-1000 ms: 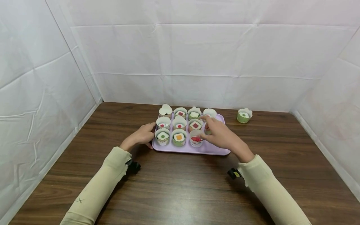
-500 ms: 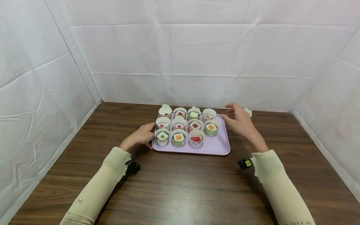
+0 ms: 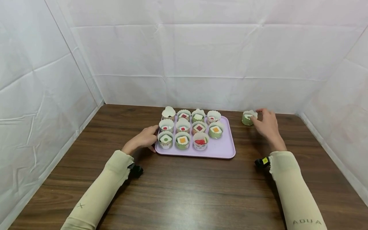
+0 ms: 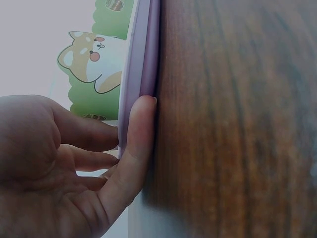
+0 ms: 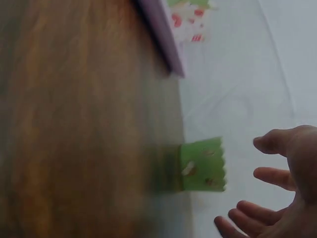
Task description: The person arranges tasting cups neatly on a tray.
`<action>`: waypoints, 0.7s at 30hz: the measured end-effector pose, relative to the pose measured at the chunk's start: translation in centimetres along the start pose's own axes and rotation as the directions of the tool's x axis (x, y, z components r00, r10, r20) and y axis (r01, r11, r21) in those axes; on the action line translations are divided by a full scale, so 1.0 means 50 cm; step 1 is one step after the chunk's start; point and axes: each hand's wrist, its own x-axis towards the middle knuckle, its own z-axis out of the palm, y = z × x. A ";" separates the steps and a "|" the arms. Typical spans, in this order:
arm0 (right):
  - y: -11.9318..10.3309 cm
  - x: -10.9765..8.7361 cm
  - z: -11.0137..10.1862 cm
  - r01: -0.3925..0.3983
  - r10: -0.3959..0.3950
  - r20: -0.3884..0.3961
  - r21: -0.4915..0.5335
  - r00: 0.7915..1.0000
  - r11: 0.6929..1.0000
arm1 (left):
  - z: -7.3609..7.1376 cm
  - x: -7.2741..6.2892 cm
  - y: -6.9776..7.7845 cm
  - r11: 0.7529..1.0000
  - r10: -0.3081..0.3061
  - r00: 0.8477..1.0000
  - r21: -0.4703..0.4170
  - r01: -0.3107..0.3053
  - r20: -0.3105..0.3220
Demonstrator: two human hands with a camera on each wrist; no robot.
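Observation:
A lilac tray bears several scalloped paper cake cups in rows, each with a small piece inside, such as the orange-centred one and the one with red pieces. My left hand holds the tray's left edge; in the left wrist view the thumb lies along the rim, fingers on its other side. Right of the tray stands a single green paper cup with a white piece in it. My right hand is beside this cup, its fingers spread and apart from it in the right wrist view.
The brown wooden table extends toward me in front of the tray. White sheeting stands behind and along both sides. In the left wrist view, a green cup with a cartoon dog sits near the tray rim.
My right hand has left the tray's right-hand cups and moved right to the lone green cup, uncovering an orange-centred cup on the tray. My left hand stays at the tray's edge.

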 end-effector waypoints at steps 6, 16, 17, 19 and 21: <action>0.037 0.006 0.012 -0.019 0.024 0.116 -0.038 0.993 0.999 | -0.002 -0.001 0.000 1.000 0.008 1.000 0.001 -0.008 0.003; 0.038 0.000 0.016 -0.010 0.018 0.138 -0.058 0.990 0.998 | -0.001 -0.001 0.001 1.000 0.010 1.000 0.006 -0.010 -0.002; 0.037 0.000 0.016 -0.008 0.015 0.131 -0.056 0.991 0.998 | 0.000 -0.001 0.001 1.000 0.010 1.000 0.007 -0.010 -0.002; 0.036 -0.001 0.016 -0.006 0.012 0.118 -0.055 0.993 0.998 | -0.001 -0.001 0.000 1.000 0.011 1.000 0.008 -0.011 -0.002; 0.036 -0.002 0.015 -0.006 0.012 0.108 -0.061 0.994 0.998 | -0.001 0.000 0.000 1.000 0.012 1.000 0.007 -0.012 -0.001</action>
